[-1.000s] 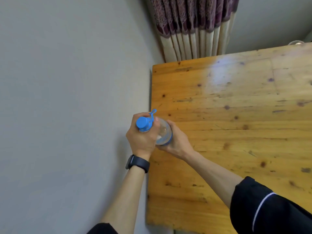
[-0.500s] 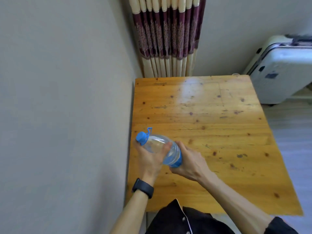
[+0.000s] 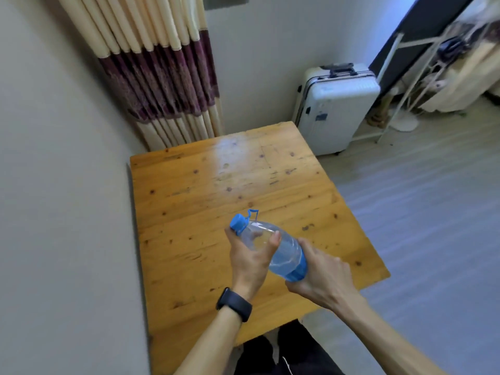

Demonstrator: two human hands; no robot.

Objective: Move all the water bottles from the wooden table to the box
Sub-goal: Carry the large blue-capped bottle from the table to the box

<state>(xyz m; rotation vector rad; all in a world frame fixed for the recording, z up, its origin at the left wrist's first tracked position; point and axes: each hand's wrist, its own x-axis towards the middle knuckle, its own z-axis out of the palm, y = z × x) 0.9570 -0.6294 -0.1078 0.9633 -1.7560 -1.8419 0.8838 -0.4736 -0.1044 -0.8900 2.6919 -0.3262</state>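
- Bottle [image 3: 273, 249]: clear plastic, ribbed body, blue cap [image 3: 238, 225] with a thin blue loop sticking up beside it, blue band around the base end.
- Bottle is tipped well over, nearly lying on its side; cap end points far-left, base end points near-right.
- Fill level: cannot tell, as the content is clear.
- Location: held in both grips over the near-right part of the tabletop [image 3: 205, 185]; it looks lifted off the wood, but contact underneath is hidden.
- Left grip [image 3: 250, 259]: wrapped around the bottle's shoulder just below the cap, thumb laid across the top of the clear body, fingers curled underneath and mostly hidden. Firm hold on the bottle.
- Right grip [image 3: 323, 277]: closed around the base end at the blue band, back of the hand toward the camera, fingers curled under the bottom. It also holds the bottle.
- The two grips sit close together, with a short stretch of the body showing between them.
- Both forearms are bare and come in from the near edge; the left wrist wears a black watch [image 3: 234, 304]. Dark clothing at the bottom edge.
- Tabletop: knotty orange-brown planks, left edge against a grey wall [image 3: 62, 185].
- Far side: cream and purple curtain [image 3: 157, 77] at the corner, white suitcase [image 3: 338, 104] standing on the grey floor [image 3: 422, 217] just beyond the tabletop's far-right corner.
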